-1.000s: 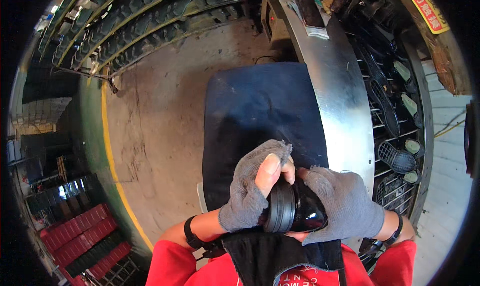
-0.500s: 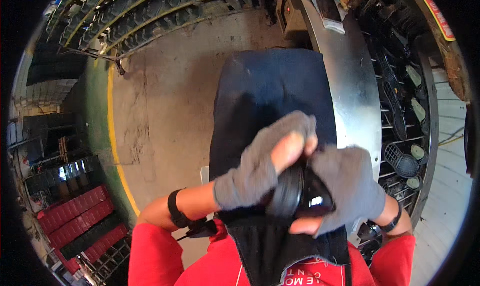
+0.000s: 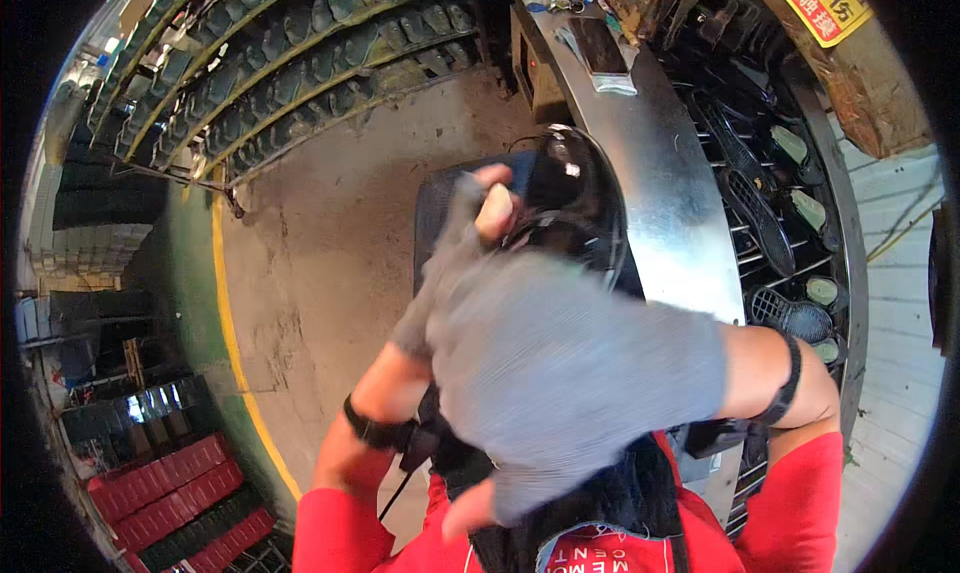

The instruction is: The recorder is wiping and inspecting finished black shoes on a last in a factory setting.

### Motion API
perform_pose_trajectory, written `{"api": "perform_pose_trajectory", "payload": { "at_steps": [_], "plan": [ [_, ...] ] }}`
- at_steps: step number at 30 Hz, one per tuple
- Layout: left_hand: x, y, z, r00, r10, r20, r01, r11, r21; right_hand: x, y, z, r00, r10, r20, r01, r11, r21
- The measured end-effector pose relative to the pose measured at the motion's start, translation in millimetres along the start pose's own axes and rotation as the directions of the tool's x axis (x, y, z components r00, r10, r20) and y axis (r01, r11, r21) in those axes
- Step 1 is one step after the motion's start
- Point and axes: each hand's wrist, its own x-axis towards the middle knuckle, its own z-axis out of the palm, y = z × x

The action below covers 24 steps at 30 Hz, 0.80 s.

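Observation:
A glossy black shoe (image 3: 572,178) is raised over the dark cloth on my lap, its rounded toe pointing away from me. My left hand (image 3: 468,238), in a grey fingerless glove, is closed at the shoe's left side, thumb bent against it. Across the shoe's near part lies my right hand (image 3: 560,363), gloved alike and smeared by motion. Its thumb sticks out toward my body, while its other fingers are hidden. The rear of the shoe is out of sight behind this hand. Dark blue cloth (image 3: 432,213) shows left of the shoe.
A metal tabletop (image 3: 665,193) runs along my right, with a dark flat object (image 3: 600,48) at its far end. Beyond it, a rack holds black shoe soles (image 3: 765,223). Shelves of dark shoe forms (image 3: 330,53) stand far left. Red ridged pieces (image 3: 165,473) lie lower left.
The shoe has turned and risen, its toe now farther from me. My right hand has swept left across it. My left hand has shifted left and away, and the whole view has turned slightly.

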Motion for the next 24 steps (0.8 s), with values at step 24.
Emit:
{"api": "perform_pose_trajectory", "payload": {
  "at_steps": [24],
  "plan": [
    [-27, -39, 3, 0.993, -0.026, -0.112, 0.019, 0.998, -0.063, -71, 16, 88, 0.447, 0.779, -0.44, -0.098, 0.531, 0.842]
  ]
}}
